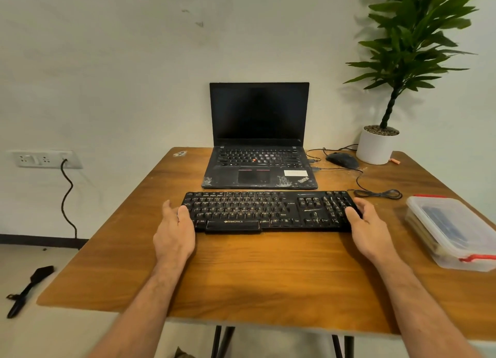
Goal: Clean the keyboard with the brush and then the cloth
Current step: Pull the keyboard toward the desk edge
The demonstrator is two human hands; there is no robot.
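The left hand [175, 229] and right hand [369, 227] grip the ends of the dusty black keyboard [268, 211], thumbs on top, fingers hidden beneath. A black brush [29, 290] lies on the floor, and the lidded container [451, 231] blurs its contents.

ZEBRONICS on keyboard [268, 211] (ThinkPad: laptop [259, 143])
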